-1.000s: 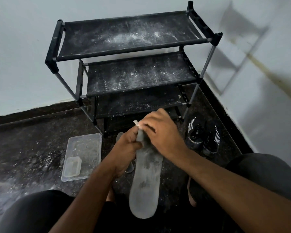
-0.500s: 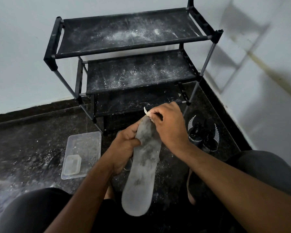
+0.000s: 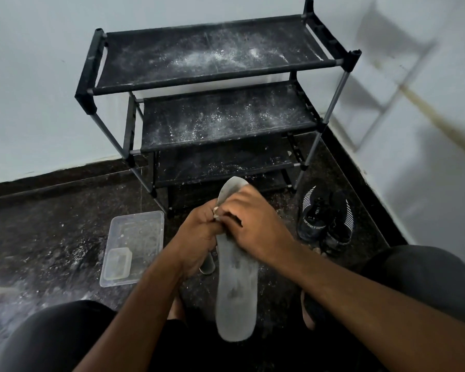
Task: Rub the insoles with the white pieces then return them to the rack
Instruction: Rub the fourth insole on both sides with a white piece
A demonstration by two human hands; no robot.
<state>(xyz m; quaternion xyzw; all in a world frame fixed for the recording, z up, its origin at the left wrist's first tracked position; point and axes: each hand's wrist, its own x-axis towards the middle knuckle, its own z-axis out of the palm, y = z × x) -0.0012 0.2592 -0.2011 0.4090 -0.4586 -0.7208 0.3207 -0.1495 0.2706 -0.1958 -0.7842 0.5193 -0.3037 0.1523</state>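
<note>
1. Your left hand [image 3: 199, 234] grasps the grey insole [image 3: 235, 285] by its edge, holding it lengthwise above the dark floor [image 3: 51, 218]; its far tip points at the rack [image 3: 215, 108].
2. Your right hand [image 3: 253, 224] pinches a white piece [image 3: 215, 210] against the insole's upper half.
3. The dusted black rack stands in the corner; a clear tray [image 3: 134, 245] lies to its left, black shoes [image 3: 325, 218] to its right.
</note>
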